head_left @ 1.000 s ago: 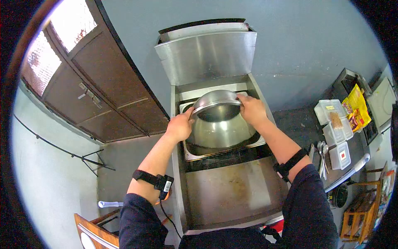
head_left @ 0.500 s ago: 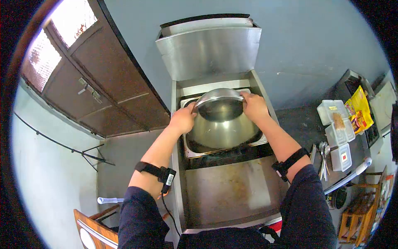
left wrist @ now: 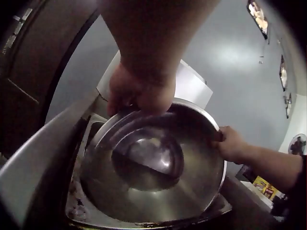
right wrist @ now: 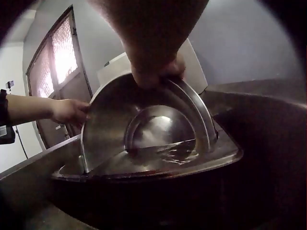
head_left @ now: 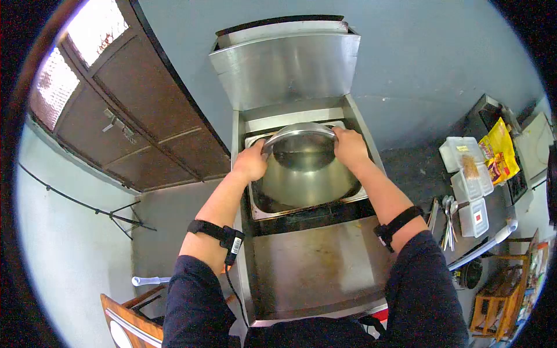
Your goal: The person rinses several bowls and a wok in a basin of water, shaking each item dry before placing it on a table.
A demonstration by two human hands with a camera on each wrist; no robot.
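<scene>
A large round steel bowl [head_left: 307,174] is tilted over a rectangular steel tray [head_left: 264,214] set in the metal stand. My left hand [head_left: 251,162] grips the bowl's rim on the left, fingers curled over it. On the right side my right hand [head_left: 350,148] pinches the same rim. Both wrist views look into the bowl, where liquid [right wrist: 168,155] lies at the low side; in the left wrist view the bowl [left wrist: 196,158] leans against or over the tray's edge, contact unclear.
A steel back panel [head_left: 287,69] rises behind the stand. At the right, a dark counter holds clear plastic containers [head_left: 474,217], several spoons [head_left: 448,220] and a yellow packet [head_left: 499,148]. Brown doors [head_left: 139,93] stand at the left, a wooden chair [head_left: 136,325] at the lower left.
Both hands keep their hold on the bowl, which has changed its tilt only slightly. The whole head view has shifted a little to the left and upward.
</scene>
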